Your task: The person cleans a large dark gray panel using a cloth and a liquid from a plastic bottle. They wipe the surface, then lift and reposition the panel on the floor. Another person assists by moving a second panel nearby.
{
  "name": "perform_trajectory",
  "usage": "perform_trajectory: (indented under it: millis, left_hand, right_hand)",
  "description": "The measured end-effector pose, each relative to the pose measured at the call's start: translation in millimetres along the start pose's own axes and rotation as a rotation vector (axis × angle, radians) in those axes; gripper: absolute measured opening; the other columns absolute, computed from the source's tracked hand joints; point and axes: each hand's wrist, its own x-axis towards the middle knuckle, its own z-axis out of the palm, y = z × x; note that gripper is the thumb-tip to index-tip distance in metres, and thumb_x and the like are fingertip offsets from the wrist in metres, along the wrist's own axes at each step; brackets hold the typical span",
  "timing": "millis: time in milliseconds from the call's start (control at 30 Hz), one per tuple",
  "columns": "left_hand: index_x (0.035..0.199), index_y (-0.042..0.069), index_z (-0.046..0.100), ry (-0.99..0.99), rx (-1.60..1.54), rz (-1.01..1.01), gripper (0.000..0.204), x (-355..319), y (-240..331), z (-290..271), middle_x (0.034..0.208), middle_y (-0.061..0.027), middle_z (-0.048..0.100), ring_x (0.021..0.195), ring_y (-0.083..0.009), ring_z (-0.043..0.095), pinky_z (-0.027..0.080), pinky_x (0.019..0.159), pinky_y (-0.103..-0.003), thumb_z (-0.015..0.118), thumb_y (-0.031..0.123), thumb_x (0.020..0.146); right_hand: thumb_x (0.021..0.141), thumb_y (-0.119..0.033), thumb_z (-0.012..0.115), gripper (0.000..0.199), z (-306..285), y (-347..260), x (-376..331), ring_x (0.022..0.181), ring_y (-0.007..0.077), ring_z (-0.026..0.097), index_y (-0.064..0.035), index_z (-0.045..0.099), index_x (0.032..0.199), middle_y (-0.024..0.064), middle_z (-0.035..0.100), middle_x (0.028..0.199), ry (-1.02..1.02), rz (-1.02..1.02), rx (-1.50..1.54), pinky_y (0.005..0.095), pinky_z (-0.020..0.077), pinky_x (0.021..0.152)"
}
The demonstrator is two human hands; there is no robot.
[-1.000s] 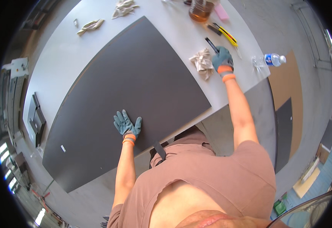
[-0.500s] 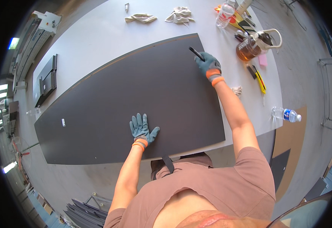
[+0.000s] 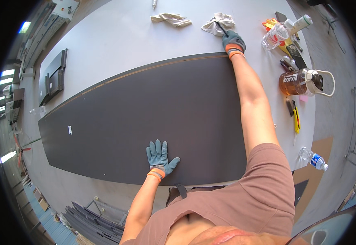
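Note:
A large dark grey panel lies flat on the pale table, its long far edge showing a thin brown strip. My left hand, in a grey-green glove with an orange cuff, rests flat on the panel near its close edge, fingers spread. Stretched past the panel's far right corner, my gloved right hand is closed around a slim black marker-like stick. The stick's tip points at a crumpled off-white cloth and overlaps it in view; whether it touches I cannot tell.
Another cloth lies to the left. Along the right side stand a jug of brown drink, a clear bottle, a yellow utility knife and a lying water bottle. Dark boards rest at the far left.
My right hand has moved away from me, off the panel to the cloth, still holding the black stick. My left hand stays flat on the panel. The view has shifted.

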Motion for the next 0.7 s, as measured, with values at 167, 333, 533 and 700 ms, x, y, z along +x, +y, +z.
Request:
perform_trajectory:
  millis: [167,333,533,700]
  left_hand:
    - [0.161,0.009,0.012,-0.035,0.018,0.025,0.105,4,0,-3,0.166,-0.0242,0.006,0.152,-0.0507,-0.001,-0.001,0.120,-0.063,0.055,0.069,0.086]
    - [0.161,0.009,0.012,-0.029,0.024,0.016,0.106,2,1,-2,0.166,-0.0241,0.006,0.151,-0.0511,0.000,0.000,0.120,-0.063,0.055,0.069,0.086]
    - [0.161,0.010,0.013,-0.011,0.039,0.028,0.106,3,-1,-2,0.167,-0.0230,0.006,0.151,-0.0510,0.001,0.000,0.120,-0.063,0.054,0.070,0.085]
    - [0.161,0.009,0.013,-0.023,0.044,0.025,0.106,1,-1,-2,0.167,-0.0235,0.005,0.151,-0.0511,0.000,0.000,0.120,-0.063,0.054,0.071,0.085]
  right_hand:
    - [0.091,-0.040,0.064,0.039,-14,36,19,0.071,0.0302,0.066,-0.0004,0.069,0.092,0.0177,0.068,0.075,0.208,-0.039,0.679,0.0411,0.0519,0.071]
    - [0.097,-0.038,0.058,0.039,-66,31,30,0.067,0.0329,0.066,-0.0020,0.067,0.085,0.0177,0.068,0.072,0.454,0.049,0.550,0.0416,0.0509,0.066]
    - [0.092,-0.043,0.062,0.041,-17,9,-2,0.112,0.0367,0.065,-0.0177,0.069,0.123,0.0148,0.068,0.122,-0.047,-0.287,-0.045,0.0413,0.0515,0.093]
    - [0.090,-0.038,0.062,0.037,-18,4,20,0.081,0.0362,0.069,-0.0027,0.072,0.097,0.0234,0.070,0.088,0.269,-0.060,0.555,0.0433,0.0528,0.078]
